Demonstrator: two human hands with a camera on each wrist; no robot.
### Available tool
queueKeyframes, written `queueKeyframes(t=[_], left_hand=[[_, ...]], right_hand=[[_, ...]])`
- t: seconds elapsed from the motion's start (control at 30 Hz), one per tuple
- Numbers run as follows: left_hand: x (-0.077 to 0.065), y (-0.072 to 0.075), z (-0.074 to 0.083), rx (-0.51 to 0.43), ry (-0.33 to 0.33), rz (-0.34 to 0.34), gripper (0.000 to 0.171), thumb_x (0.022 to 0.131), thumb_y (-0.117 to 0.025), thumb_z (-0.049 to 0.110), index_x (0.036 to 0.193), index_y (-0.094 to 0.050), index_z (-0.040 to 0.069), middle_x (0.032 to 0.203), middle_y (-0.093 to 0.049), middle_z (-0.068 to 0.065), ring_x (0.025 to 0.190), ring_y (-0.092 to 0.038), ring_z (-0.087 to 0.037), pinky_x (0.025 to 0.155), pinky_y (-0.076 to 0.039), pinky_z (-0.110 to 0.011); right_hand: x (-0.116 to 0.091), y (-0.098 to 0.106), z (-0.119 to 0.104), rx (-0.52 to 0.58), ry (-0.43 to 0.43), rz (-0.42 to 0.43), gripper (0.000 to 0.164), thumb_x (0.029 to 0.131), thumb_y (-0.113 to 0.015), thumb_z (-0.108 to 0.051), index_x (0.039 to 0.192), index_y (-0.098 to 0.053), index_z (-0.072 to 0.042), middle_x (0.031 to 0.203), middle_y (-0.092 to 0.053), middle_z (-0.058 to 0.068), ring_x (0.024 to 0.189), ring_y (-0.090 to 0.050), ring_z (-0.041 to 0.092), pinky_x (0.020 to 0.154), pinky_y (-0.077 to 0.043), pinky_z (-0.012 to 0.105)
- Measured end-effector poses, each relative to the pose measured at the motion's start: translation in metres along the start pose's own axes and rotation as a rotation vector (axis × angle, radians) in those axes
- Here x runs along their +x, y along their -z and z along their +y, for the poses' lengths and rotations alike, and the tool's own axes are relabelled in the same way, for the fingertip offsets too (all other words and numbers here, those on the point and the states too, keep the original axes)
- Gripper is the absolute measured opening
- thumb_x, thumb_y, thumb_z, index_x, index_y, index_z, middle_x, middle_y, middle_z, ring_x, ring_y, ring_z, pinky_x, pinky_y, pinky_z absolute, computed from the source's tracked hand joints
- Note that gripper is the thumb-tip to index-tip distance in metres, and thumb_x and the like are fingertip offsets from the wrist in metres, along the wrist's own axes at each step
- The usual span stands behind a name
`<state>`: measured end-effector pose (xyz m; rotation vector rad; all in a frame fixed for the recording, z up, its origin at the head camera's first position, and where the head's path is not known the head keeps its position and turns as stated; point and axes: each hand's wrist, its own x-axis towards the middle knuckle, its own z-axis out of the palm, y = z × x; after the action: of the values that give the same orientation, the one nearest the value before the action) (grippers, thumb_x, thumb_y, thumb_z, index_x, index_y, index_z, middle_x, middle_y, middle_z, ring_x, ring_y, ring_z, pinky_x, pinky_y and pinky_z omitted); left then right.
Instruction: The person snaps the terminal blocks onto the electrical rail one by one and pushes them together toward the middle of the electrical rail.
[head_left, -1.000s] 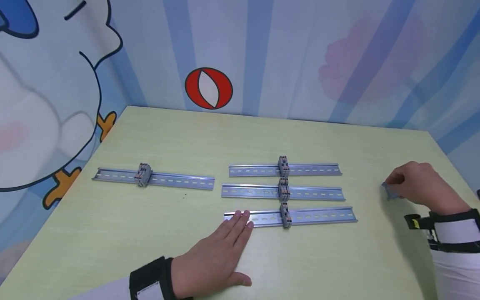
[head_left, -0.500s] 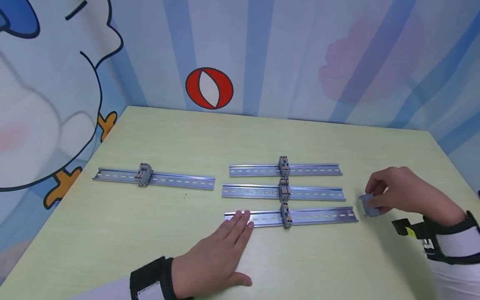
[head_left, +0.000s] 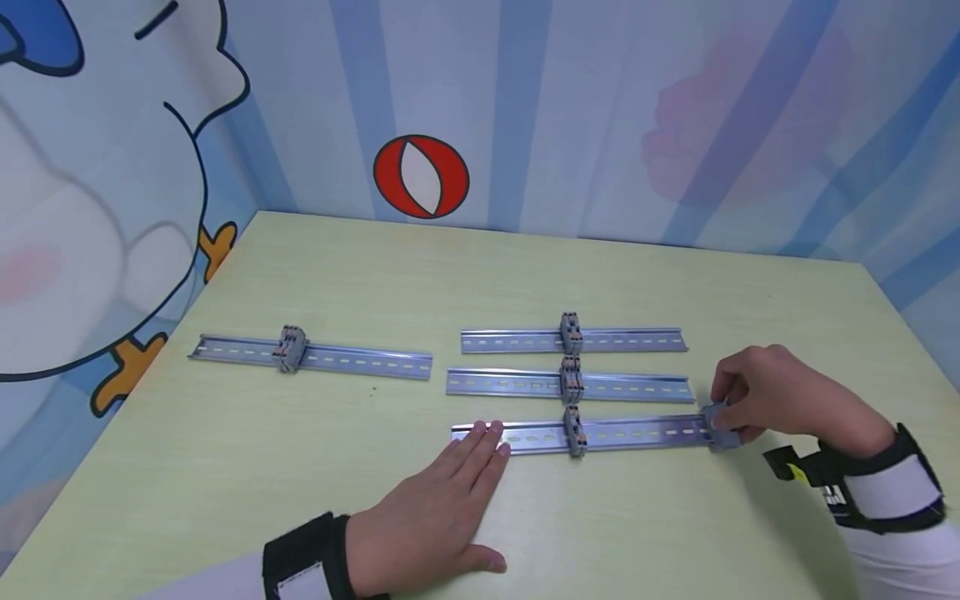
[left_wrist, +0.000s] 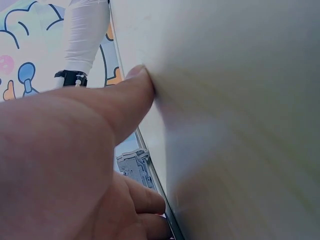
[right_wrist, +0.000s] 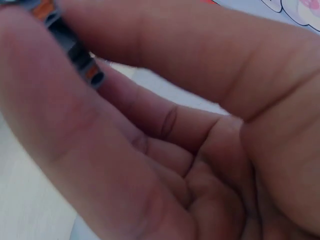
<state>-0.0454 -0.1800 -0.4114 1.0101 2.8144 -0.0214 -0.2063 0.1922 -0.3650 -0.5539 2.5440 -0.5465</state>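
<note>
My left hand (head_left: 427,521) lies flat with straight fingers, its fingertips resting on the left end of the nearest slotted metal DIN rail (head_left: 645,433). A narrow grey terminal block (head_left: 575,431) sits upright on that rail, right of the fingertips. At the rail's right end, my right hand (head_left: 798,400) pinches another grey terminal block (head_left: 720,429) between thumb and fingers. In the right wrist view, this held terminal block (right_wrist: 75,45) shows orange and dark parts, and the fingers hide much of it. Whether it is seated on the rail I cannot tell.
Behind the nearest rail lie a middle DIN rail (head_left: 502,383) and a far DIN rail (head_left: 510,341), each carrying terminal blocks near its middle. A separate DIN rail (head_left: 367,362) at the left bears a grey terminal block (head_left: 289,348). A cartoon-printed backdrop (head_left: 525,108) rises behind the table.
My right hand has moved left with its terminal block, from the table's right side to the right end of the nearest rail. The left hand stays in place.
</note>
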Motion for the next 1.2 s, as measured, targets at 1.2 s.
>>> queueKeyframes(t=[1.2], left_hand=[[0.002, 0.005, 0.002, -0.072, 0.008, -0.046, 0.094, 0.093, -0.046, 0.065, 0.154, -0.019, -0.001, 0.162, -0.006, -0.020, 0.150, -0.005, -0.032, 0.119, -0.018, -0.043]], right_hand=[[0.017, 0.000, -0.032, -0.129, -0.026, 0.063, 0.024, 0.076, -0.058, 0.014, 0.064, -0.064, -0.006, 0.060, -0.061, 0.005, 0.045, -0.059, 0.017, 0.048, -0.051, 0.030]])
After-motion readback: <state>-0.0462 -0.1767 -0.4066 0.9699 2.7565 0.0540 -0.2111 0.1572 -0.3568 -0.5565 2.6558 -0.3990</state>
